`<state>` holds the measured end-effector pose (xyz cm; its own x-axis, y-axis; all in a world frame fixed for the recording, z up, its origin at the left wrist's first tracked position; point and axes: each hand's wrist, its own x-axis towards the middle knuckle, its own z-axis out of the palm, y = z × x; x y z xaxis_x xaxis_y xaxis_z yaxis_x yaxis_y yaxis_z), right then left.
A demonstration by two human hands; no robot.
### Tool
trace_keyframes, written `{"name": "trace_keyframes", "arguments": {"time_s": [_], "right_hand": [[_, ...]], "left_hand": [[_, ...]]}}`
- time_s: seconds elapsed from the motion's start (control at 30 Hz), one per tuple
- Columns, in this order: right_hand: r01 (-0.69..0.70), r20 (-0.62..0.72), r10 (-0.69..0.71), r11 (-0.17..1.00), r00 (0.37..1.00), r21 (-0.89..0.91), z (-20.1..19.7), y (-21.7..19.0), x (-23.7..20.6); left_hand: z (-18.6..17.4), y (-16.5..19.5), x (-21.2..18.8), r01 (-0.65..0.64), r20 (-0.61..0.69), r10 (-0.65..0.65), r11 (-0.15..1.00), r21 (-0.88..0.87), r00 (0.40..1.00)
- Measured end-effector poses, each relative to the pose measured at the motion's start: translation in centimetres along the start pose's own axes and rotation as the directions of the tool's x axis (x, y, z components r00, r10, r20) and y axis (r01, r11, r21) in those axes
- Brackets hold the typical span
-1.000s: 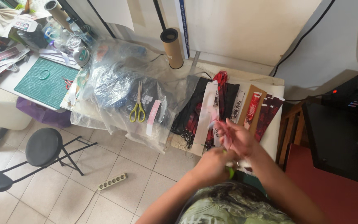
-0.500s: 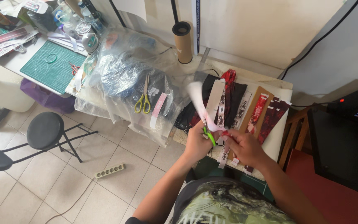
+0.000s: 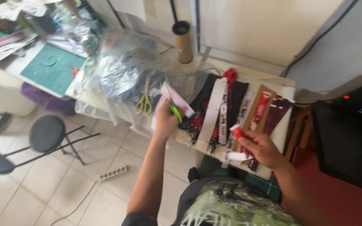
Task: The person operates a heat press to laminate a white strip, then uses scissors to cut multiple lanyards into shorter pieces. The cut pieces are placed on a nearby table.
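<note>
Left hand: the left hand [image 3: 165, 121] is closed around the green handles of a small pair of scissors [image 3: 173, 108], blades pointing up and away from the person; the fingers on the far side of the handles are hidden.
Right hand: the right hand [image 3: 259, 147] is curled shut on a strip with a red and white end [image 3: 237, 132], which sticks out above the thumb; a white piece [image 3: 237, 157] shows below the hand, and whether it belongs to the same strip cannot be told.
Where the held things are: both are over the near edge of the low table [image 3: 288, 90], the scissors near its left end, the strip near the middle.
On the table: a row of long strips [image 3: 227, 104] in black, red and white lies side by side, with a brown one [image 3: 261, 106] among them; their near ends are partly covered by the right hand.
To the left: a second pair of scissors with yellow handles [image 3: 144, 104] lies on a crumpled clear plastic bag [image 3: 122, 71], whose contents are too blurred to name.
Behind: a cardboard tube [image 3: 183, 41] stands upright against the wall.
Far left: a green cutting mat [image 3: 51, 69], the clutter above it cut off by the frame.
Floor: a black stool [image 3: 47, 134], a white power strip [image 3: 113, 172].
Blur: the whole view is soft.
</note>
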<state>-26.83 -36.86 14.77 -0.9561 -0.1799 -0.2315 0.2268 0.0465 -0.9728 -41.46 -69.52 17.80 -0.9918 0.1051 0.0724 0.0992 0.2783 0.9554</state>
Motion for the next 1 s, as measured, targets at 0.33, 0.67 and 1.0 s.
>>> {"name": "trace_keyframes", "arguments": {"time_s": [0.33, 0.67, 1.0], "right_hand": [[-0.009, -0.150, 0.029, 0.991, 0.988, 0.134, -0.4, -0.6, -1.1], [-0.022, -0.141, 0.059, 0.967, 0.988, 0.255, -0.9, -1.6, -0.9], [0.058, -0.055, -0.043, 0.951, 0.998, 0.302, 2.8, -5.2, 4.0]], "left_hand": [[-6.4, -2.9, 6.6, -0.094, -0.036, 0.092, 0.995, -0.037, 0.995], [-6.7, -11.7, 5.7, 0.222, -0.184, -0.143, 0.800, 0.558, 0.973], [2.0, -3.6, -1.8, -0.019, 0.377, 0.140, 0.952, -0.307, 0.915]]}}
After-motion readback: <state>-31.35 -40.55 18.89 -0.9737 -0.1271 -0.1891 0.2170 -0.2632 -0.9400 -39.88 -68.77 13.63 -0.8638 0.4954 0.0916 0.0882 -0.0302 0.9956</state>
